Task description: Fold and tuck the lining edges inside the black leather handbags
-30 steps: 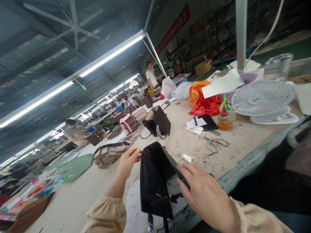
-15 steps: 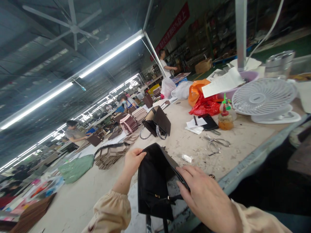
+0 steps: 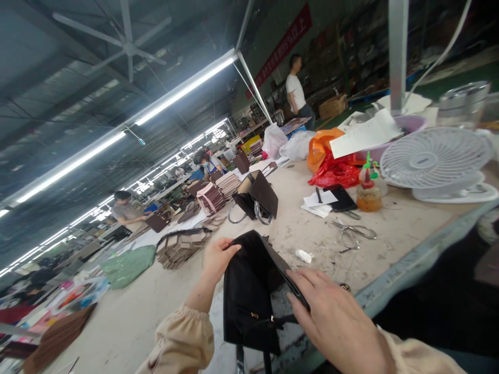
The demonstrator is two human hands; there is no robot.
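A black handbag (image 3: 249, 306) is held tilted over the near edge of the worktable, its mouth spread and its dark inside showing. Small gold zip pulls hang at its side, and its straps dangle below. My left hand (image 3: 219, 259) pinches the far left corner of the rim between thumb and fingers. My right hand (image 3: 331, 306) grips the right-hand rim, fingers on the outer panel and thumb toward the inside. Just beyond the bag stands a dark brown handbag (image 3: 267, 195) with wrapped handles.
Scissors (image 3: 354, 234), a glue bottle (image 3: 368, 195), a black phone (image 3: 343, 198) and a white fan (image 3: 432, 158) lie to the right. Stacked brown pieces (image 3: 181, 248) and a green plastic bag (image 3: 128, 265) are on the left. Several co-workers are farther back.
The view has shifted slightly, so the table things sit farther right. A person at the back has moved right and turned. Both hands keep their hold on the black handbag.
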